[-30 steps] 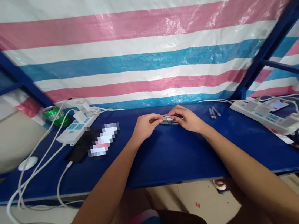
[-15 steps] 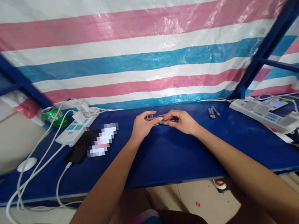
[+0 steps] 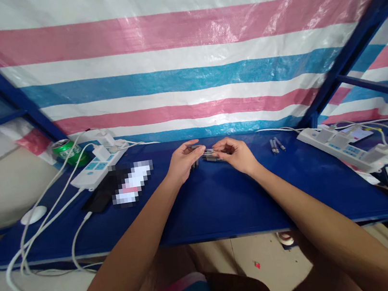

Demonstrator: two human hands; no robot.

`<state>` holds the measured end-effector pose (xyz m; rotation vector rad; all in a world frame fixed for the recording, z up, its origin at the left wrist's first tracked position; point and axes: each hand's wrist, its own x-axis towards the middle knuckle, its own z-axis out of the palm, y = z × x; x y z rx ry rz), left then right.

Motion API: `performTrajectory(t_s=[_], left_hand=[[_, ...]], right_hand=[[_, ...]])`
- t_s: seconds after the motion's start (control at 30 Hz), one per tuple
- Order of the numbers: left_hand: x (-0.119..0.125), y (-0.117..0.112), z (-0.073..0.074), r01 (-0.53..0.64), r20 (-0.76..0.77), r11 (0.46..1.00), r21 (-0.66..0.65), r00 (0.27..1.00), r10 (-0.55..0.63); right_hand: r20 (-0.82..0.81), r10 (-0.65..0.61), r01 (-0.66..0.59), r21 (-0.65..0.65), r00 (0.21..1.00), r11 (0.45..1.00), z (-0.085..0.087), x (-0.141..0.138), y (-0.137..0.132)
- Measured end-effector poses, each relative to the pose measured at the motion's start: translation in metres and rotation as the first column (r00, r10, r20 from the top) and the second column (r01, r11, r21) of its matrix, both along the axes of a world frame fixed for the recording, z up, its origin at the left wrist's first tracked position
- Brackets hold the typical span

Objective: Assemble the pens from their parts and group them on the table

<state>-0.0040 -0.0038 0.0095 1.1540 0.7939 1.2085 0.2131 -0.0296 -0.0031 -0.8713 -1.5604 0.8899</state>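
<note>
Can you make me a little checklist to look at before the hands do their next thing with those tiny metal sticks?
1. Both hands at the sticks: ok. The left hand and right hand are on either side of the small metal sticks.
2. Firm grip on the sticks: cannot tell. The fingers hide too much.
3. Two loose sticks apart from the hands: ok. They lie on the blue tabletop, to the right of the right hand.
4. Power strips out of the way: ok. The left power strip and right power strip are far from both hands.
</note>
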Motion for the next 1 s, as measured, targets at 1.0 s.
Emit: performTrajectory(t_s=[1.0], left_hand=[[-0.002,0.003,-0.004,0.084,-0.108,0.988,0.128,0.992,-0.070]], right_hand=[[0.204,0.117,-0.105,-0.068,0.972,0.992,0.016,0.007,-0.009]])
